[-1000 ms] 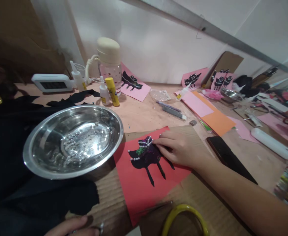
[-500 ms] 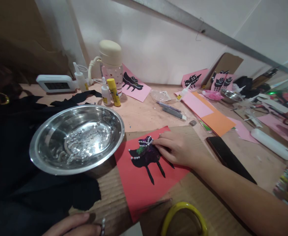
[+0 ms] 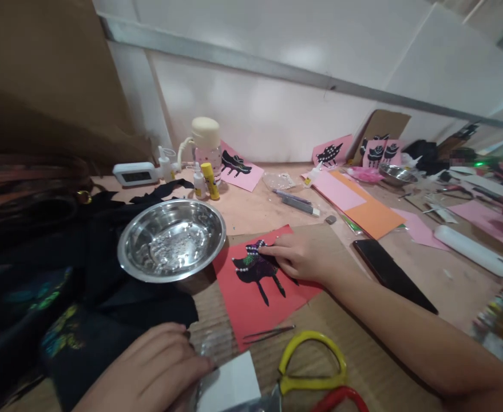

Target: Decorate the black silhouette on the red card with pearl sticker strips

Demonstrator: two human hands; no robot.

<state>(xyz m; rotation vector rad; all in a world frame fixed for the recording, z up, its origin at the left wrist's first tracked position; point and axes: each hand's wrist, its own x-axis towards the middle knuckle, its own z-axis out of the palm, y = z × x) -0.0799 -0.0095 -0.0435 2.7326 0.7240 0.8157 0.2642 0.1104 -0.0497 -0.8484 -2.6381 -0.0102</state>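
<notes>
My right hand (image 3: 298, 258) lies on a red paper sheet (image 3: 260, 303), its fingertips pressed together at the bead-trimmed edge of a black cut-out figure (image 3: 255, 269). What the fingertips pinch, if anything, is too small to see. My left hand (image 3: 148, 372) rests near the table's front edge with curled fingers on a clear plastic bag (image 3: 210, 349) beside a white card (image 3: 229, 386). A steel bowl (image 3: 171, 240) holding small clear beads stands left of the red sheet.
Tweezers (image 3: 268, 332) and yellow-and-red scissors (image 3: 315, 372) lie in front. Black cloth (image 3: 83, 286) covers the left. A bottle (image 3: 205, 146), glue stick (image 3: 209, 180), clock (image 3: 133, 174), pink and orange sheets (image 3: 363, 209), a phone (image 3: 388, 274) and another bowl (image 3: 397, 173) sit beyond.
The view has pulled back and tilted down, showing the scissors, tweezers and white card. My left hand has come further into view at the front. My right hand stays on the black figure.
</notes>
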